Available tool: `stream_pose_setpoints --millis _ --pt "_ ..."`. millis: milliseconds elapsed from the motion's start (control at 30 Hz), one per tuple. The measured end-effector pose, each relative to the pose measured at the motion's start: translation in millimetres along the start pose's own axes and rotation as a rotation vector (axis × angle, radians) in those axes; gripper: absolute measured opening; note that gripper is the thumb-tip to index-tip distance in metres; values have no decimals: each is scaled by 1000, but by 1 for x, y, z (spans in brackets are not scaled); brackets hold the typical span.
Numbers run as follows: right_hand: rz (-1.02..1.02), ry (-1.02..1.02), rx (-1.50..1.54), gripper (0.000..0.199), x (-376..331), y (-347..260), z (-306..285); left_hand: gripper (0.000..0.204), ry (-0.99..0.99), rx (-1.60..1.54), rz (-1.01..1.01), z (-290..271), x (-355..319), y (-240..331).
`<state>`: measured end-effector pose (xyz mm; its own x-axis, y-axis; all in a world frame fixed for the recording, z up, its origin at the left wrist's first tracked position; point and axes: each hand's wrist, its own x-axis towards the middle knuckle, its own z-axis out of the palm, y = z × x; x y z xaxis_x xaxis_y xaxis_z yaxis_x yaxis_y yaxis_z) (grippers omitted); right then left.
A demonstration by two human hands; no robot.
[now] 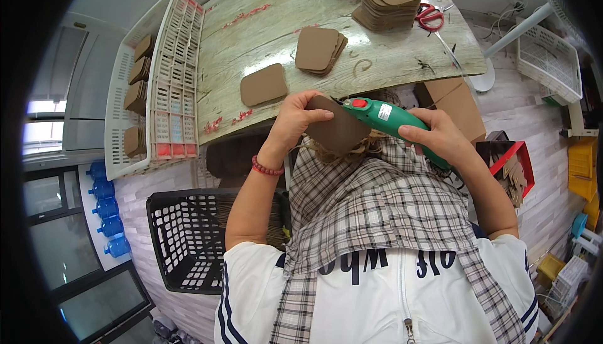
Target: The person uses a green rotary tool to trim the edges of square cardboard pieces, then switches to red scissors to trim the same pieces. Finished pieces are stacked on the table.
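Between the thumb and fingers of my left hand point(296, 118) is a brown rounded flat piece point(339, 127), held over my lap. My right hand point(438, 135) grips a green electric cutter point(389, 118) with a red button, its head touching the piece's upper edge. Thin brown trimmings point(352, 150) lie on my plaid apron below. On the table in front, a single brown piece point(264, 85) lies near the edge, with a small stack point(319, 50) beside it. A taller stack point(388, 5) stands further back.
Red-handled scissors point(429, 17) lie beside the tall stack on the table point(276, 17). A white plastic crate point(173, 74) with brown pieces stands at the left. A black crate point(188, 237) is at my left side. A red-edged box point(515, 165) holding scraps and a cardboard box point(455, 102) are at the right.
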<state>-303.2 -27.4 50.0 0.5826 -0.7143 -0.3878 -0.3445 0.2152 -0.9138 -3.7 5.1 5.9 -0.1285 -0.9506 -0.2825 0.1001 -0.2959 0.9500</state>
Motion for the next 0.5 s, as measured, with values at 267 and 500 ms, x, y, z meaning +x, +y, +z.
stream_pose_setpoints --millis 267,500 --pt "-60 -44 56 37 22 -2 12 40 -73 -48 -18 3 0 3" --pt "-82 148 148 33 23 22 6 36 603 -131 207 -149 17 -26"
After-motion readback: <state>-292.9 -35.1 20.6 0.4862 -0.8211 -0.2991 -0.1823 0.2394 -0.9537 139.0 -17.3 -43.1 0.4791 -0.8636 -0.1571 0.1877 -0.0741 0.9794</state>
